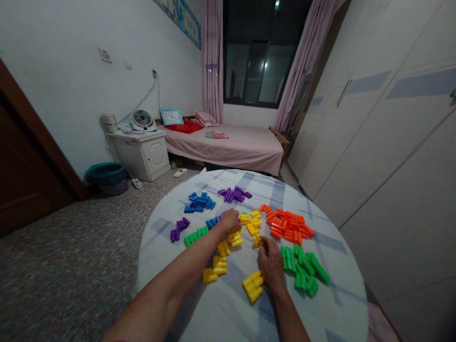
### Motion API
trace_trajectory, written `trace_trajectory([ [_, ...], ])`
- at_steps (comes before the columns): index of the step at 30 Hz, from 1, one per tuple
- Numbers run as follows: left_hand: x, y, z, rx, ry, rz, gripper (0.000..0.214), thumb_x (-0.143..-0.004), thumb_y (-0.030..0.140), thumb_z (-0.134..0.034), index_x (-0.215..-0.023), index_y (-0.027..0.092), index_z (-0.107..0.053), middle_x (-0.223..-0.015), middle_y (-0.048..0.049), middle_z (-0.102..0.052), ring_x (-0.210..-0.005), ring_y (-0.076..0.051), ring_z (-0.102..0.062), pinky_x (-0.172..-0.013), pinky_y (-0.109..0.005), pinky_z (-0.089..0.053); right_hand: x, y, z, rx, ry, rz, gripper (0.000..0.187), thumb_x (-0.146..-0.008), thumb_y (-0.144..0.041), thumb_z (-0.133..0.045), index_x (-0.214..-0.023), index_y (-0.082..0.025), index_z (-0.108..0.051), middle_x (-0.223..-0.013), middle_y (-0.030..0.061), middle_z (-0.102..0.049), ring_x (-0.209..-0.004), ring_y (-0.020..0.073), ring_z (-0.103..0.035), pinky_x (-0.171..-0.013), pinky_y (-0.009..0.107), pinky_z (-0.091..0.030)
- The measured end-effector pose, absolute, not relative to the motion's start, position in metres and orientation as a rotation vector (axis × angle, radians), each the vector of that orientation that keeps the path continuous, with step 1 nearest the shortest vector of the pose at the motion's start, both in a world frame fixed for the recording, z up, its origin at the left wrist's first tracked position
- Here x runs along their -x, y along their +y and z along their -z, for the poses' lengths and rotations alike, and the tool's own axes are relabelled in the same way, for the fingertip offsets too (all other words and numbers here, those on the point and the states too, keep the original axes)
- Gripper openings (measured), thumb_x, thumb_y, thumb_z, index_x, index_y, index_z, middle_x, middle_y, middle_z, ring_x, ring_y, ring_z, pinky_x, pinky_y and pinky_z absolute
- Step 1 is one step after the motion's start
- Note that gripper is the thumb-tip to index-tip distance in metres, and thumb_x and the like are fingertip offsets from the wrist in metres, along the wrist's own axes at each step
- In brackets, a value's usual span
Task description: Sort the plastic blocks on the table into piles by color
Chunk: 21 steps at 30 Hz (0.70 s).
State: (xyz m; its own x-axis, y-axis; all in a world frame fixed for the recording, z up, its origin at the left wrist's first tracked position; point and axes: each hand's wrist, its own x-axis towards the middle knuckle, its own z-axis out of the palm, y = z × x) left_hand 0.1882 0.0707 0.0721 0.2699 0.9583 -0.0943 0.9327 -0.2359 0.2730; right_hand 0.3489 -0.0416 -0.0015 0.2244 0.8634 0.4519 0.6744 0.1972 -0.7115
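A round table with a white checked cloth carries plastic blocks sorted by colour. My left hand rests curled among the yellow blocks near the table's middle, its fingers closed on a block I cannot make out clearly. My right hand lies just right of it, fingers bent at a yellow block beside the green pile. More yellow blocks lie by my right wrist. The orange pile sits beyond my right hand.
Blue blocks and purple blocks lie at the table's far side; purple and green ones at the left. Behind stand a pink bed, a white cabinet with a fan, a basin and wardrobe doors.
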Motion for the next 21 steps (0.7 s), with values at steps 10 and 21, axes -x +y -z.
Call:
trace_trajectory([
  [10,-0.166,0.06,-0.08,-2.134,1.619,-0.648,0.038,-0.069,0.025,-0.064,-0.107,0.024,-0.059,-0.092,-0.001,-0.068,-0.086,-0.018,-0.063,-0.076,-0.026,-0.047,-0.349,-0.043,-0.002,1.533,-1.505,-0.265,0.028,-0.076,-0.023,-0.044,-0.098,-0.018,-0.061,-0.094,0.0086,-0.065,-0.087,0.0222,-0.06,-0.081,0.038,-0.048],
  [21,-0.147,0.036,-0.067,-1.767,1.521,-1.182,0.015,-0.074,0.028,-0.058,-0.08,0.016,-0.064,-0.073,0.0018,-0.062,-0.068,-0.011,-0.056,-0.063,-0.021,-0.045,-0.35,-0.043,-0.003,1.539,-1.51,-0.279,0.033,-0.081,-0.034,-0.047,-0.106,-0.016,-0.06,-0.1,0.0108,-0.063,-0.088,0.0223,-0.06,-0.081,0.038,-0.049],
])
